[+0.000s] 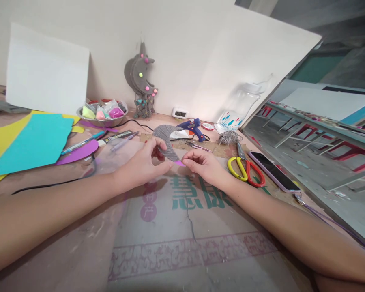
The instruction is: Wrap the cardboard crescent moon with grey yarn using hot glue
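Observation:
A curved piece wrapped in grey yarn (167, 140), with a small purple tip (179, 163) at its lower end, is held up over the table. My left hand (149, 160) grips it from the left, fingers bent round its edge. At the purple tip, my right hand (200, 164) is closed in a pinch, thumb against forefinger; what lies between those fingertips is too small to make out. Beyond the piece lies a blue glue gun (194, 129). A ball of grey yarn (228, 138) sits behind my right hand.
Scissors (251, 170) and a phone (273, 171) lie to the right. A bowl of coloured clay (79, 112), pens and coloured sheets (33, 140) are at left. A clear bottle (239, 107), small clock (180, 112) and grey moon ornament (140, 77) stand at the back.

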Demonstrator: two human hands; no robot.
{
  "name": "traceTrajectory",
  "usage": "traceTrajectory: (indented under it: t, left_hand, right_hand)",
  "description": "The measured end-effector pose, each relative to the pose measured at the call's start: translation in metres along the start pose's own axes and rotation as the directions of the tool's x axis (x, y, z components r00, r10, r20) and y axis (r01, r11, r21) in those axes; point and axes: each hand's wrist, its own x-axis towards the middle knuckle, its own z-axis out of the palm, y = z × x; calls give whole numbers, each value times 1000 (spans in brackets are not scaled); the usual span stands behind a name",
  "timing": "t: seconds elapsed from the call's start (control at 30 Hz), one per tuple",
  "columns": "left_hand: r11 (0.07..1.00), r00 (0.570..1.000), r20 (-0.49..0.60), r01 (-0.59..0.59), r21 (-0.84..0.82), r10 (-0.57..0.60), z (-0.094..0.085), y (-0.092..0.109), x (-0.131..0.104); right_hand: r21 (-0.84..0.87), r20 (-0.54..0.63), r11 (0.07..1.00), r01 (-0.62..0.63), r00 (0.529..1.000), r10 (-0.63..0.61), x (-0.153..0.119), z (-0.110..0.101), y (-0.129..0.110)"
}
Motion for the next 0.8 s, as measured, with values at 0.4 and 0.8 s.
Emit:
traceTrajectory:
  t: [0.4,0.8]
  left_hand:
    - [999,998,-20,-51,4,52,3,-7,1]
    - [999,1000,6,10,-49,-10,1,4,-1]
  right_hand:
    - [36,-11,999,-30,999,30,-1,0,-3]
    - [8,4,1000,13,1000,-13,-1,0,-1]
